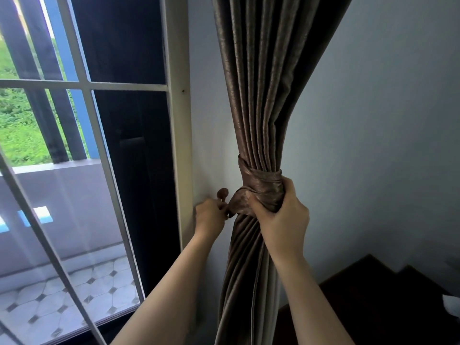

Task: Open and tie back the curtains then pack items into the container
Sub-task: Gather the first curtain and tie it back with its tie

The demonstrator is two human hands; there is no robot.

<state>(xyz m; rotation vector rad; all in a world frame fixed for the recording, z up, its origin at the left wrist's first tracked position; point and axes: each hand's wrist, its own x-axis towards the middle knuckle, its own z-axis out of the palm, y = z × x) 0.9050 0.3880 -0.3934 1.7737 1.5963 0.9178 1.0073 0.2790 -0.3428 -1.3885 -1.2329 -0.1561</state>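
Observation:
A brown pleated curtain (258, 95) hangs gathered beside the window, cinched at mid-height by a matching fabric tieback (261, 183). My right hand (281, 215) grips the tieback and the bunched curtain from the right. My left hand (210, 217) pinches the tieback's end at a small brown wall hook (222, 193) on the white wall just left of the curtain. The tieback's loop is hidden behind my fingers, so I cannot tell whether it sits on the hook. No container is in view.
A white-framed glass door (178, 120) with grilles fills the left, with a tiled balcony (74, 295) beyond. Dark wooden furniture (373, 302) stands at the lower right against the pale wall. A white object (451, 305) shows at the right edge.

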